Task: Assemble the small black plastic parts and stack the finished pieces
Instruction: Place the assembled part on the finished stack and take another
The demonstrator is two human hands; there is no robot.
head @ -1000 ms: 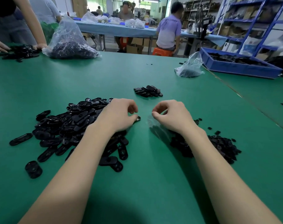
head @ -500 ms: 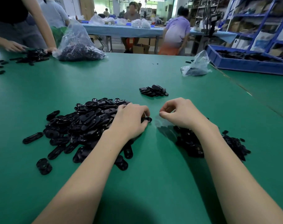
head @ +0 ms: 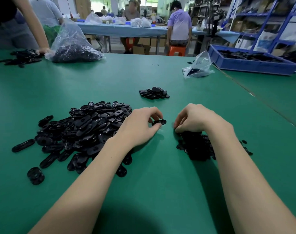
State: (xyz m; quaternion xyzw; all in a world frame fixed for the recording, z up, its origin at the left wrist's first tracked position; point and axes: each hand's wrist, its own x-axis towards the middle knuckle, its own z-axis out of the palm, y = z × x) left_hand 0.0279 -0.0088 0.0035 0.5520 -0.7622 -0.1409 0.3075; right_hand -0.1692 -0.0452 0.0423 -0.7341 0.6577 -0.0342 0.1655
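Left hand [head: 140, 125] pinches one oval black part [head: 159, 122] between thumb and curled fingers, just above the green table [head: 110, 78]. The part sticks out to the right of the fingertips, roughly flat. The hand sits at the right edge of the big pile of oval parts [head: 83, 132], wrist over the pile's near side.

Right hand [head: 194, 118] is curled, fingertips down at the near-left top edge of the smaller pile of small black pieces [head: 196, 146] — whether it actually holds a piece, cannot tell; the fingertips are hidden under the hand. The two hands are near each other but apart.

Small stack of finished pieces [head: 154, 93] lies farther out on the table, beyond both hands, well apart from both piles.

Around it: a clear bag of black parts [head: 74, 46] at far left, a smaller clear bag [head: 198, 66] at far right, a blue bin [head: 252, 62] with dark parts beside it. Another person's hand [head: 43, 50] rests at the big bag; other people sit at a blue table [head: 123, 30] behind.
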